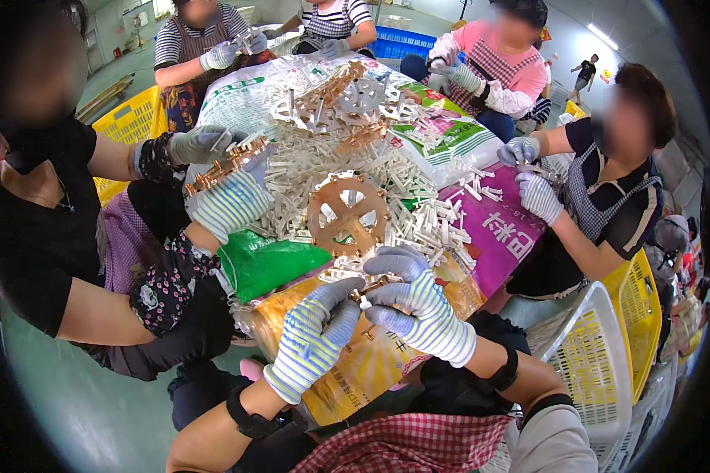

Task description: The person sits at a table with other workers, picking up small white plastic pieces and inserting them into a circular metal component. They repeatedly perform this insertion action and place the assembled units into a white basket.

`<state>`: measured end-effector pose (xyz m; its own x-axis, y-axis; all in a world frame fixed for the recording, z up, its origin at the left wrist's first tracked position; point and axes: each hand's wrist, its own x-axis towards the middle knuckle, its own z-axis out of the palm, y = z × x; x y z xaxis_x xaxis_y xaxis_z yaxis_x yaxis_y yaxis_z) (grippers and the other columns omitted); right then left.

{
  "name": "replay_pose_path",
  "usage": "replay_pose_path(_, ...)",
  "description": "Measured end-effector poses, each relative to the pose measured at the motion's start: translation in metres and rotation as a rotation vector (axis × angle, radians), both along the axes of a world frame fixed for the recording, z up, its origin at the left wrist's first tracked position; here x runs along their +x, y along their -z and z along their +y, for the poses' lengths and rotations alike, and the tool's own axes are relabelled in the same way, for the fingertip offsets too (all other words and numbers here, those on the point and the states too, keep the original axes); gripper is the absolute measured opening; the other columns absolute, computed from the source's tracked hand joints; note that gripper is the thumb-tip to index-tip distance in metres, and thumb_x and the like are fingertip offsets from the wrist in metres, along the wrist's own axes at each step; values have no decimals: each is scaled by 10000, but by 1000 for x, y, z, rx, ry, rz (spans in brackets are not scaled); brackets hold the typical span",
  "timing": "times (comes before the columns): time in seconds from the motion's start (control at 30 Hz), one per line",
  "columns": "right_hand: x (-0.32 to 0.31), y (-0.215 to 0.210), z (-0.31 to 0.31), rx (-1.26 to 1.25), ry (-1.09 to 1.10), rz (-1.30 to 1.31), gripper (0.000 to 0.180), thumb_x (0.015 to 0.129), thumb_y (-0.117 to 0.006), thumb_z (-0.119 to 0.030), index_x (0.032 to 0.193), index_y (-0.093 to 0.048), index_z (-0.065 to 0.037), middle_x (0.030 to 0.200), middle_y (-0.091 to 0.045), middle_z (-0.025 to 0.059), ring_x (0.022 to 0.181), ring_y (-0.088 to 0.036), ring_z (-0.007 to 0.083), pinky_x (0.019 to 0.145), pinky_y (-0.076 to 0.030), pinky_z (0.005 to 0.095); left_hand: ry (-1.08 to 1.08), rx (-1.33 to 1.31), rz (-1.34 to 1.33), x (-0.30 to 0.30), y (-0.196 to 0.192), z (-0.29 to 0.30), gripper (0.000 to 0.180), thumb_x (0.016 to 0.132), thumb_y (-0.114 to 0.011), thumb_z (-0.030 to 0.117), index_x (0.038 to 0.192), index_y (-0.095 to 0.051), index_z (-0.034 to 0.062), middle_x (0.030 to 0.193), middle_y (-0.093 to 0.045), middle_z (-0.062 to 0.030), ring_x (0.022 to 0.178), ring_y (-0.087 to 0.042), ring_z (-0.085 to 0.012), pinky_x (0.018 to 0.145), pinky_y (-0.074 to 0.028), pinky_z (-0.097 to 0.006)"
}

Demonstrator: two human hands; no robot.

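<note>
Both my hands wear striped, grey-palmed work gloves and meet low in the middle of the head view. Between their fingertips is a small copper-coloured metal part with a white plastic piece at it. My left hand pinches it from the left, thumb and fingers together. My right hand closes on it from the right, and its fingers hide much of it. Just beyond them, a copper-coloured spoked wheel with small pegs round its rim leans on a heap of white plastic sticks.
Printed sacks cover the work surface, including a yellow one and a purple one. More metal wheels lie on the far heap. Gloved co-workers sit around, one close at left. White and yellow baskets stand at right.
</note>
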<state>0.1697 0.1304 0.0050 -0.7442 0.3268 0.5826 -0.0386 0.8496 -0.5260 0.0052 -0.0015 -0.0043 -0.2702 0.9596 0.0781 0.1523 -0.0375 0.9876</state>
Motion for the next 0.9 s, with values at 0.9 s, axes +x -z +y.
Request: replay_pose_path(0.9,-1,15,-10,-3,-11,50,233,817,-755,-137,1018,-662,-67,1237,-609,167,1146,-560,381,1000,-428,503,28,203,258,-4,1,-1,338,967,-577,40,1302,-613,7,1110,-685,-88,987,-634,-146,900,-510,-287)
